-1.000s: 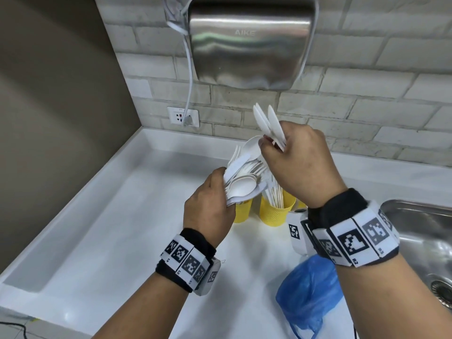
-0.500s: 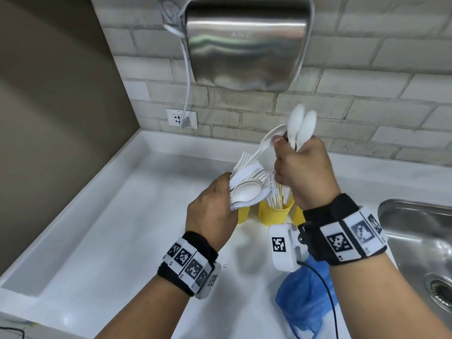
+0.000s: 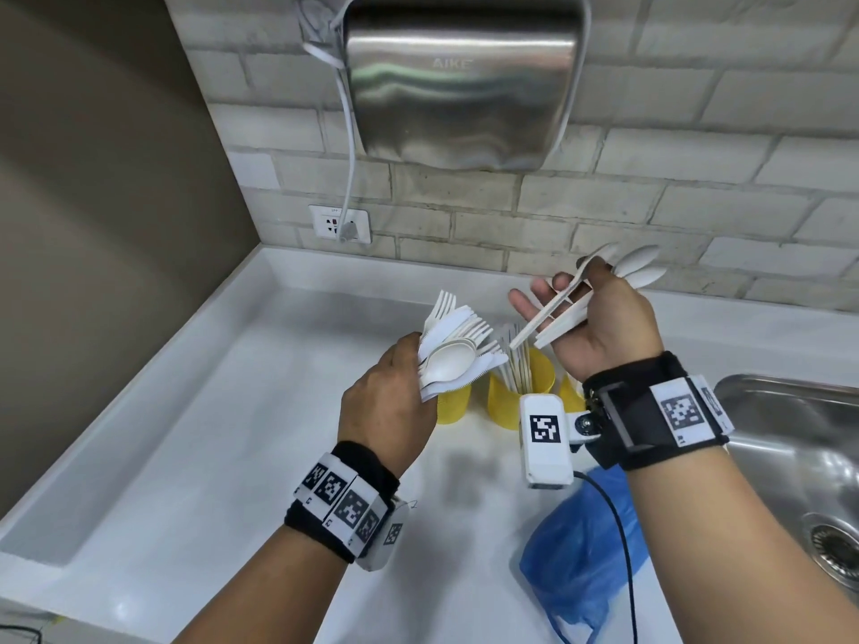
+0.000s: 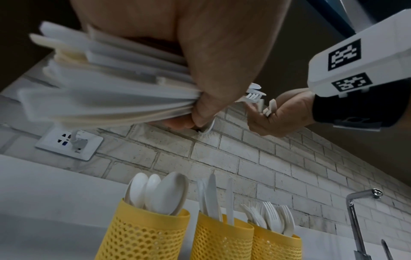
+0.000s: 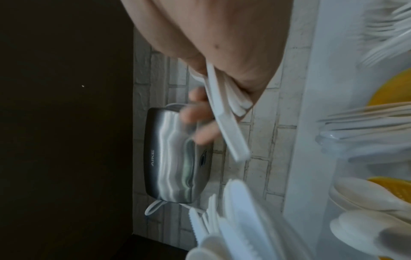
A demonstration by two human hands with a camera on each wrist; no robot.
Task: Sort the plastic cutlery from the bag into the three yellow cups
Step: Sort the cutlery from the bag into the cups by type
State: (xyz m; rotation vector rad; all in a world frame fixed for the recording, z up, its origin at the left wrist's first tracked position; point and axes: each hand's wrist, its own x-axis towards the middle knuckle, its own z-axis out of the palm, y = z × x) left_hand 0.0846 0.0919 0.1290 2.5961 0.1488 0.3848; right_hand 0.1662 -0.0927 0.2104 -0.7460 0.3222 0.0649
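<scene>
Head view, centre: three cups [image 3: 520, 392] in a row on the desk [image 3: 195, 457], below the wall.
Above the cups: left hand [image 3: 386, 406] with a cutlery bundle [image 3: 458, 348]; right hand [image 3: 599, 327] with spoons [image 3: 641, 267].
Lower right: bag [image 3: 576, 550] on the desk.
Right edge: sink [image 3: 799, 457].
Top centre: hand dryer [image 3: 460, 81] on the wall; socket [image 3: 339, 224] below left.

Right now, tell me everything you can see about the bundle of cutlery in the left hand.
The bundle of cutlery is a mixed handful of white and cream plastic forks, serrated knives and spoons, fanned out with a spoon bowl on top. The left hand grips it by the handles, whose ends stick out behind the palm in the left wrist view. It is held in the air above the yellow cups, tips pointing toward the right hand, touching neither.
</scene>
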